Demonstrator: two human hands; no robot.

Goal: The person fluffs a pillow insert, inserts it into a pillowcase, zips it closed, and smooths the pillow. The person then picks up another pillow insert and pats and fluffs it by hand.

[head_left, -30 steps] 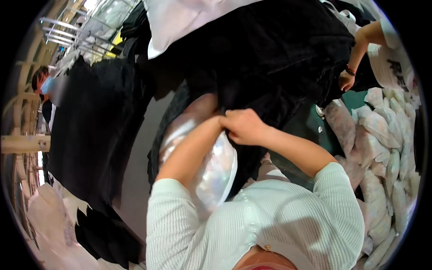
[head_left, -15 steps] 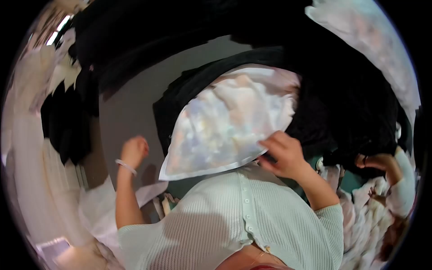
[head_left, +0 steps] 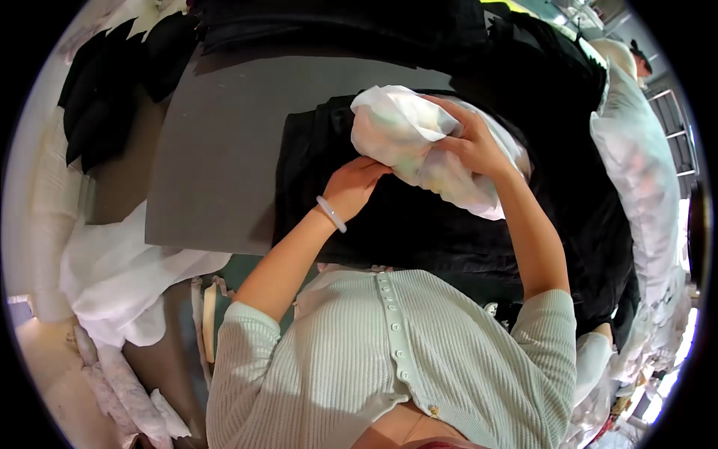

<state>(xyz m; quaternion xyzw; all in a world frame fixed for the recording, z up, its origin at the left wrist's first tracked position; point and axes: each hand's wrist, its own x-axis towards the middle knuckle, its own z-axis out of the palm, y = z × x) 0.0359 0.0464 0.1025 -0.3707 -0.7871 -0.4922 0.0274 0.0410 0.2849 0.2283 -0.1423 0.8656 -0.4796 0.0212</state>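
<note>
A white cushion insert (head_left: 419, 142), with pale coloured stuffing showing through its thin cloth, is bunched up between my two hands. My right hand (head_left: 475, 146) grips its upper right side, fingers and thumb pressing into a fold. At its lower left edge, my left hand (head_left: 357, 187) has its fingers closed on the cloth; the fingertips are partly hidden. Beneath the insert a black fabric piece (head_left: 389, 232) lies flat, and part of the insert rests over its right side.
A grey tabletop (head_left: 217, 157) spreads to the left. Black fabric piles (head_left: 336, 30) line the back and right. More black pieces (head_left: 105, 97) lie at far left, above white cloth (head_left: 112, 269). A large white stuffed bag (head_left: 628, 165) stands at right. Another person's sleeve (head_left: 591, 367) shows at lower right.
The insert, spread flat and wide before, is now folded up and farther from my body. My left hand has come from the table onto its edge; my right hand has moved up and grips it.
</note>
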